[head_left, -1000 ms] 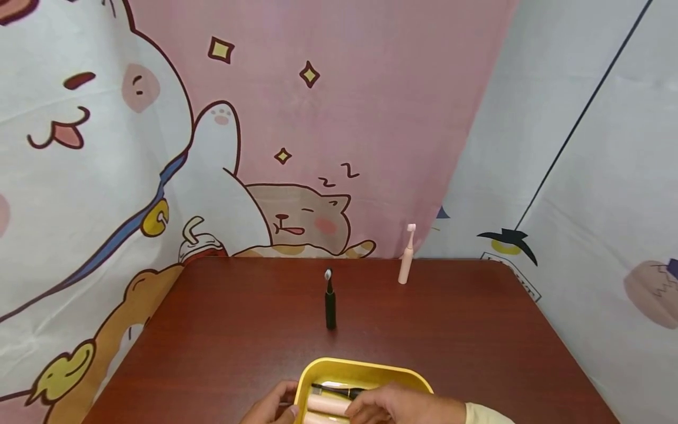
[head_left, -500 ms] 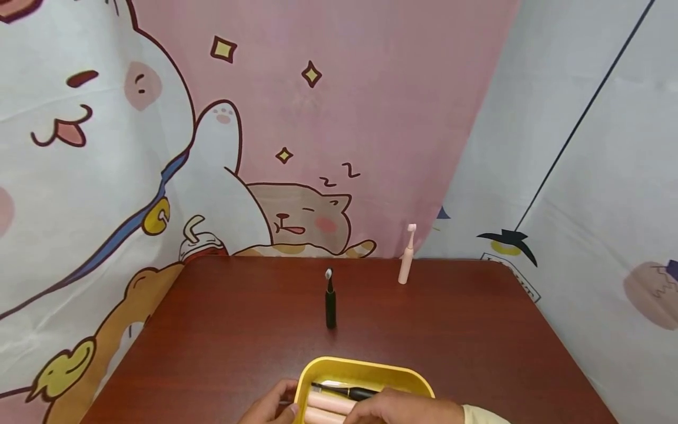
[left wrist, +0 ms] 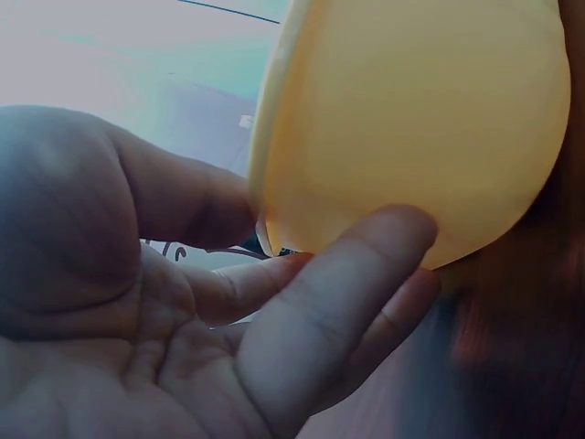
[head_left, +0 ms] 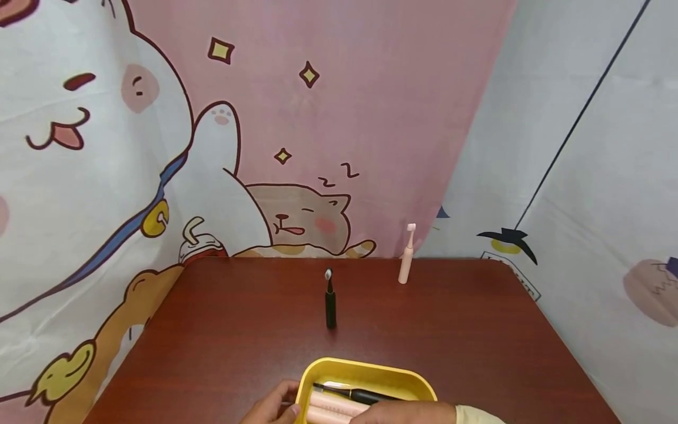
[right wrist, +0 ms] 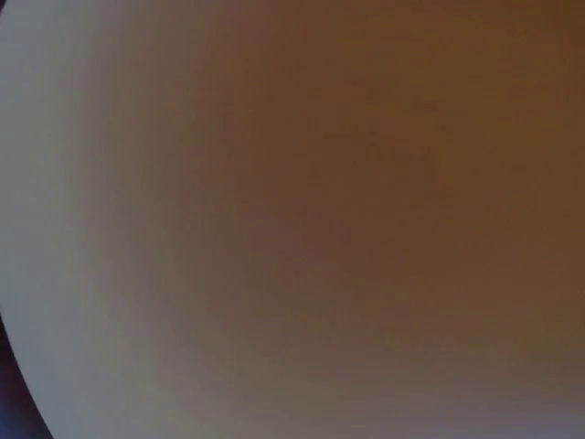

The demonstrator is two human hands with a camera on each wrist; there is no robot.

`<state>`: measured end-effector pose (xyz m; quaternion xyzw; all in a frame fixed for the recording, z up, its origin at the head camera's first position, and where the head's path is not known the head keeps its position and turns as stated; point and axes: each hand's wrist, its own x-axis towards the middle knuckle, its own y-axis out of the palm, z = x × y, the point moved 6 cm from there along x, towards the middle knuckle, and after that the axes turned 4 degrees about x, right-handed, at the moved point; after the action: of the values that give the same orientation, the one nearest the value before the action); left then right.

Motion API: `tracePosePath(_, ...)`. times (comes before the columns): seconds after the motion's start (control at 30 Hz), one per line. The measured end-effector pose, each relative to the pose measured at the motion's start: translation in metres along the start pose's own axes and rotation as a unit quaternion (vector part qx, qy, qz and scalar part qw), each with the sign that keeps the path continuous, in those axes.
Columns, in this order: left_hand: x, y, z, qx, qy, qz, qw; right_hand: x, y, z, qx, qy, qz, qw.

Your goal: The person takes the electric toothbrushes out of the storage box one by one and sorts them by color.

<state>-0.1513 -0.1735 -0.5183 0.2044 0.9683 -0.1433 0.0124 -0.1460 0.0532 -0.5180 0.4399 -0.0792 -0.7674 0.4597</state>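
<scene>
A yellow plastic box [head_left: 373, 366] sits at the near edge of the head view. My left hand [head_left: 273, 405] pinches its left wall; in the left wrist view the thumb is at the rim and the fingers [left wrist: 338, 293] press the outer side. Inside lie a black electric toothbrush [head_left: 373, 396] and two pale pink cylindrical handles [head_left: 336, 403] side by side. My right hand [head_left: 405, 413] reaches into the box over the pink handles' right ends, its fingers hidden below the frame, so I cannot tell what it holds. The right wrist view is a blur.
On the dark red-brown table [head_left: 238, 330], a black electric toothbrush [head_left: 331, 309] stands upright beyond the box. Farther back to the right stands a pink one [head_left: 405, 266]. A cartoon-printed curtain [head_left: 392, 118] hangs behind the table and along its sides.
Inside the box my right hand has moved down and slightly toward me, uncovering more of the black toothbrush. The left hand keeps its hold on the box.
</scene>
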Motion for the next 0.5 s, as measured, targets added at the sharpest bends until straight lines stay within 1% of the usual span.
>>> tracePosePath(0.03, 0.000, 0.000, 0.000, 0.005, 0.003, 0.000, 1.0000, -0.001, -0.001, -0.003, 0.041, 0.019, -0.011, 0.9989)
tracePosePath(0.07, 0.000, 0.001, 0.000, 0.006, 0.005, 0.001, 1.0000, -0.002, -0.001, -0.005, 0.057, 0.022, -0.013, 0.9980)
tracePosePath(0.1, 0.001, 0.001, 0.000, 0.006, 0.007, 0.003, 1.0000, -0.002, -0.001, -0.005, 0.061, 0.020, -0.017, 0.9978)
tracePosePath(0.13, 0.001, 0.001, -0.001, 0.005, 0.010, 0.007, 0.9999, -0.002, -0.001, -0.004, 0.049, 0.017, -0.012, 0.9986)
tracePosePath(0.2, 0.002, 0.000, -0.001, 0.001, 0.017, 0.013, 0.9998, -0.002, 0.000, 0.000, 0.007, 0.003, -0.003, 1.0000)
tracePosePath(0.3, 0.002, -0.001, -0.003, 0.004, 0.027, 0.021, 0.9994, -0.004, 0.002, 0.003, -0.036, -0.012, 0.036, 0.9987)
tracePosePath(0.37, 0.002, -0.002, -0.003, 0.002, 0.019, 0.020, 0.9996, -0.008, 0.002, 0.001, -0.011, -0.003, 0.044, 0.9990)
tracePosePath(0.4, 0.002, -0.001, -0.002, -0.002, 0.008, 0.019, 0.9998, -0.010, 0.002, 0.000, 0.008, 0.005, 0.045, 0.9990)
tracePosePath(0.5, 0.001, 0.000, 0.001, -0.003, -0.017, 0.010, 0.9998, -0.013, 0.001, -0.006, 0.070, 0.030, 0.033, 0.9965)
